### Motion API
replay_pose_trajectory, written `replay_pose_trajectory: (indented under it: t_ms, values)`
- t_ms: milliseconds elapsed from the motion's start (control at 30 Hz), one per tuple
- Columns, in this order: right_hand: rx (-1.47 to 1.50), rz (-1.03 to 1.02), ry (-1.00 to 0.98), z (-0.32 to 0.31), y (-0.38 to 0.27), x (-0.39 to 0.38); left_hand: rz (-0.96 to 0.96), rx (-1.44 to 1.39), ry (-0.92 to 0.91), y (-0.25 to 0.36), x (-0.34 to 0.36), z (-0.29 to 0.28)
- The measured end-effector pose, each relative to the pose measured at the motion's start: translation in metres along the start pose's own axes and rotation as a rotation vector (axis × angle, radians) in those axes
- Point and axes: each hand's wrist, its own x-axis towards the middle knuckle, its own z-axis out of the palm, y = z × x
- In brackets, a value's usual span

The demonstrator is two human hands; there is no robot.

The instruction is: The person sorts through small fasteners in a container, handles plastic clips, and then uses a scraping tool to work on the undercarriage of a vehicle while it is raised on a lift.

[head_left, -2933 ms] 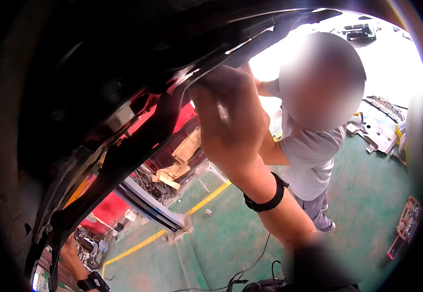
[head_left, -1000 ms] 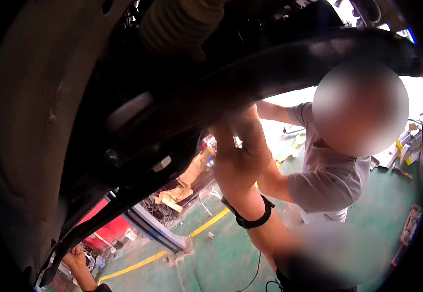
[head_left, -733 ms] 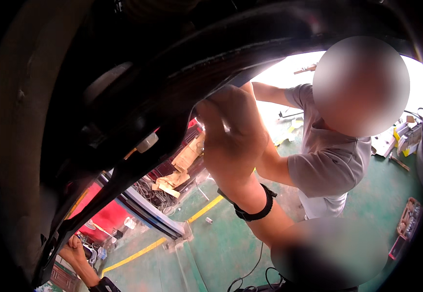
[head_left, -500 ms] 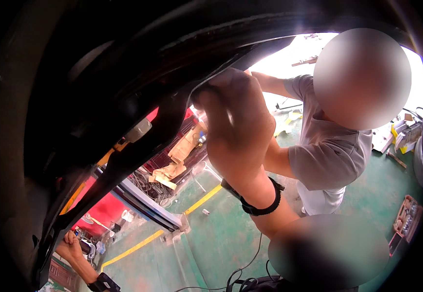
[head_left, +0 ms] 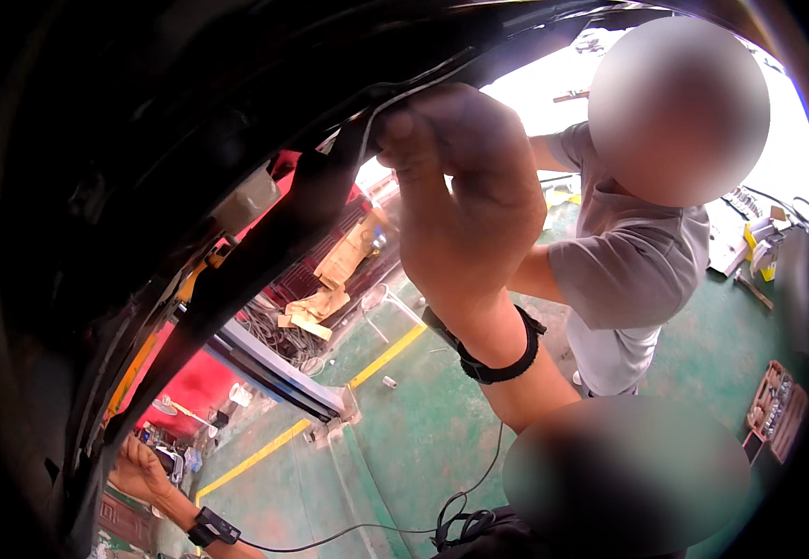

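Gripping dark panel edge [head_left: 265, 121], right hand [head_left: 465, 205] (fingers curled shut)

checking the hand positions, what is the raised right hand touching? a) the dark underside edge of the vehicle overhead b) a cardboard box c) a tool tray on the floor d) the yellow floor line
a: the right hand reaches up with its fingers against the dark vehicle underside edge, well above the green floor.

Right hand [head_left: 465, 200] raised overhead, grip closed.
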Motion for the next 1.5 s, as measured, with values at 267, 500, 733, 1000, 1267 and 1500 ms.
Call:
replay_pose_trajectory:
  t_ms: [267, 500, 733, 1000, 1267, 1500]
  values:
    - [0.041, -0.097, 0.010, -0.008, 0.001, 0.009, 0.040, 0.027, 0.204, -0.050, -0.018, 0.031]
    - [0.025, -0.089, 0.062, -0.005, -0.003, 0.005, 0.324, 1.357, -0.058, -0.234, 0.023, 0.155]
    - [-0.032, 0.027, -0.054, -0.016, -0.027, 0.006, 0.529, 1.327, -0.195, -0.345, 0.134, 0.270]
    - [-0.011, 0.046, -0.233, -0.033, -0.041, 0.011, 0.492, 0.924, 0.015, -0.366, 0.132, 0.290]
    - [-0.053, 0.008, -0.279, -0.047, -0.044, 0.014, 0.400, 1.034, 0.166, -0.374, 0.134, 0.300]
    - [0.091, 0.038, -0.199, -0.050, -0.030, 0.016, 0.550, 1.030, 0.064, -0.376, 0.133, 0.301]
